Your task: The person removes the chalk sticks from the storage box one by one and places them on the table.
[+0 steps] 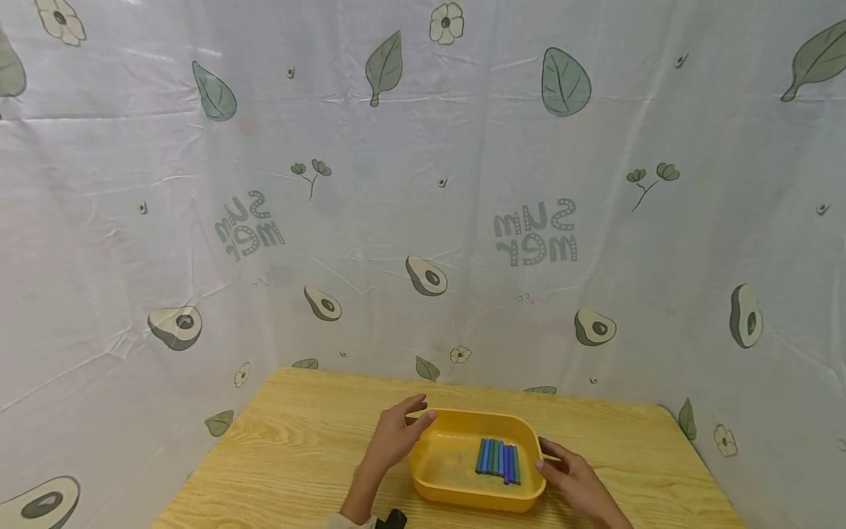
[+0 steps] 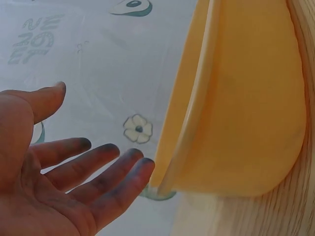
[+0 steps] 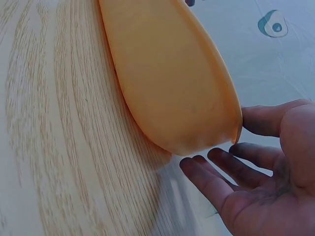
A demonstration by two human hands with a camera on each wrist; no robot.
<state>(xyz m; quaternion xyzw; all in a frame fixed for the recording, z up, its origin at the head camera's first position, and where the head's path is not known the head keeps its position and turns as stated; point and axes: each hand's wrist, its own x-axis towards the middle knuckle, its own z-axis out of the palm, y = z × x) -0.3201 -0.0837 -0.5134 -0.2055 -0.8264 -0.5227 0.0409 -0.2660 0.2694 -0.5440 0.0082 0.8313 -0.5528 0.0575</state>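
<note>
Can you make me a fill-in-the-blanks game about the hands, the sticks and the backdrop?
1. The sticks in the tray lie nearer the person's ____ hand.
2. The table is patterned like ____.
3. The fruit printed on the backdrop is the ____.
4. The backdrop's mirrored word reads ____.

Missing words: right; wood; avocado; summer.

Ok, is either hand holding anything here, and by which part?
The right hand pinches the yellow tray by the rim at its right end; the left hand holds nothing.
</note>
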